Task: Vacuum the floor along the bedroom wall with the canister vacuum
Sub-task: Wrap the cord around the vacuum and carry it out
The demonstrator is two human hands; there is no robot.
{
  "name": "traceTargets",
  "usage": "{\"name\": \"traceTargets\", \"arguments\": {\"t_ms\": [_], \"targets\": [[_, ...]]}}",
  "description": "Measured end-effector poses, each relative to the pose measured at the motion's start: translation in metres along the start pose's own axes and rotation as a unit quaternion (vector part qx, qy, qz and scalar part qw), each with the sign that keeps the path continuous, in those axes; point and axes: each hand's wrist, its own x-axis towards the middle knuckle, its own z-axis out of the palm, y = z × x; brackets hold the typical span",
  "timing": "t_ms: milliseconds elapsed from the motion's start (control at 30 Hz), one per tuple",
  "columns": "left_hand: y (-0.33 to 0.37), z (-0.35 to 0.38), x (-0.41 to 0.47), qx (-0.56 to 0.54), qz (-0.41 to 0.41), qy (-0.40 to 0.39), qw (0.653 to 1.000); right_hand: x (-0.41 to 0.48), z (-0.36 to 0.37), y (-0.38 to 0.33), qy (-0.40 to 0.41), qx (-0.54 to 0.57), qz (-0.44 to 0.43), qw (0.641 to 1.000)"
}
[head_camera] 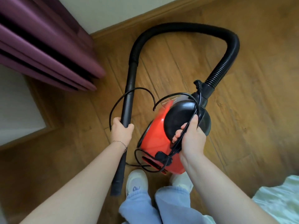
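Note:
A red and black canister vacuum (155,136) hangs above the wooden floor (242,78) in front of me. My right hand (191,136) grips its black top handle together with loops of the black power cord (176,143). A ribbed black hose (186,26) arcs from the canister's front over to a rigid black wand (127,97). My left hand (122,131) is closed around the wand's middle; the wand's open end (116,189) points down beside my feet. The cord's plug (198,84) dangles near the hose joint.
Purple curtains (48,50) hang at the left, in front of a pale wall with a wooden skirting board (129,23). A white panel with wooden trim (19,110) lies at far left. Pale bedding (278,199) shows at bottom right. My white shoes (136,181) stand below the canister.

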Motion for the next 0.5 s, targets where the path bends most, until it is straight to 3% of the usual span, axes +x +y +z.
{"name": "traceTargets", "arguments": {"t_ms": [100, 233, 500], "targets": [[0.011, -0.028, -0.029, 0.068, 0.015, 0.027, 0.997, -0.026, -0.011, -0.025, 0.016, -0.001, -0.007, 1.000], [0.045, -0.065, -0.093, 0.088, 0.073, -0.009, 0.993, -0.073, -0.028, -0.074, 0.040, 0.018, -0.006, 0.999], [0.171, -0.130, -0.259, 0.008, 0.166, -0.054, 0.985, -0.189, -0.066, -0.202, 0.068, 0.046, -0.051, 0.995]]}}
